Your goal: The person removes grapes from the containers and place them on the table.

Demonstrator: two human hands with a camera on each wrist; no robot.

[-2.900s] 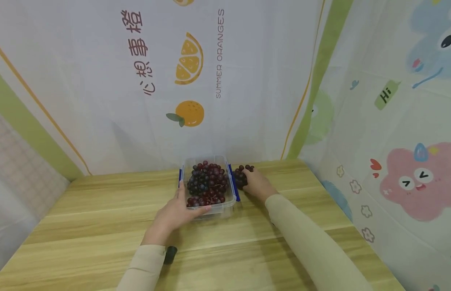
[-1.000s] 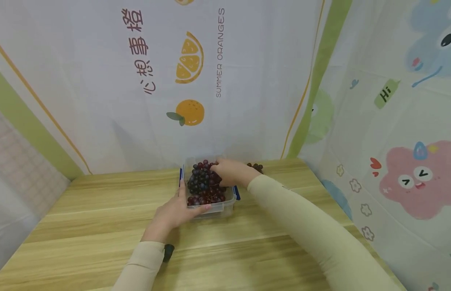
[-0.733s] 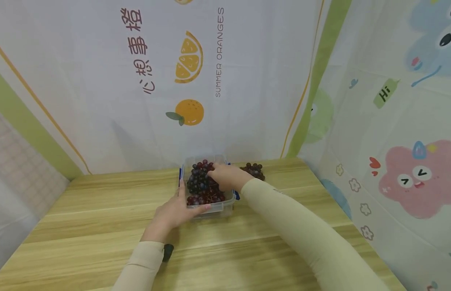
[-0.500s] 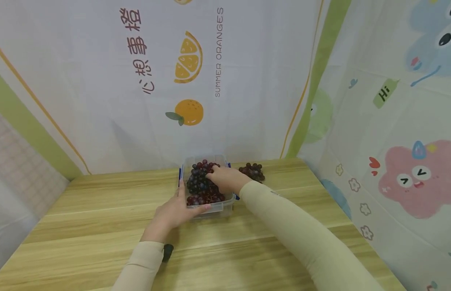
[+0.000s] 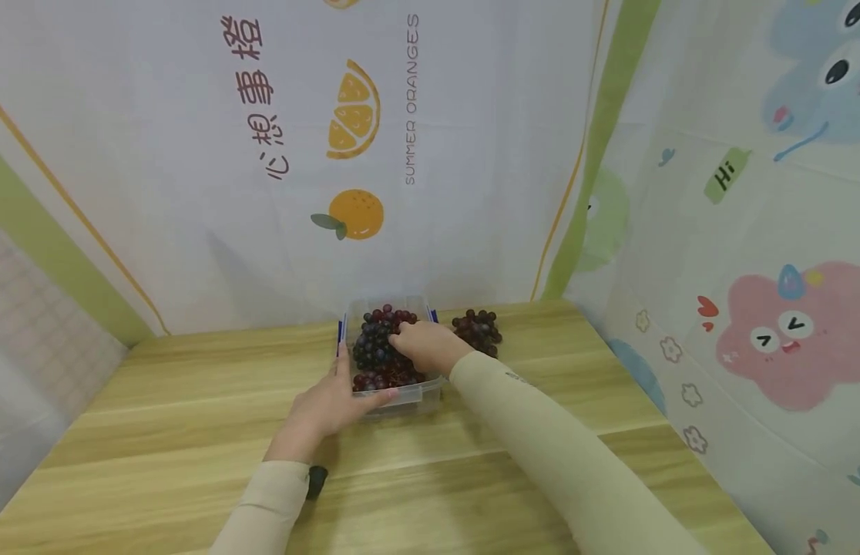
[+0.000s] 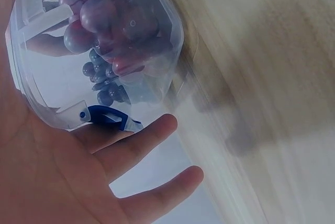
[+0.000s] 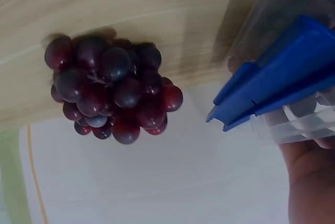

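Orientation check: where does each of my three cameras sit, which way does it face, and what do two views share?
Head: on the head, facing forward and down at the table and clear box; left hand, right hand and sleeves show.
Left wrist: on that wrist, facing the box's side and the grapes inside; palm and fingers show.
Right wrist: on that wrist, facing the loose bunch and blue clip; part of the right hand shows, lower right.
Shared: head and right wrist both show the loose bunch beside the box.

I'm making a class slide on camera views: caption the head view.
Left hand on a clear box, right hand at the grapes inside, another bunch on the table alongside.
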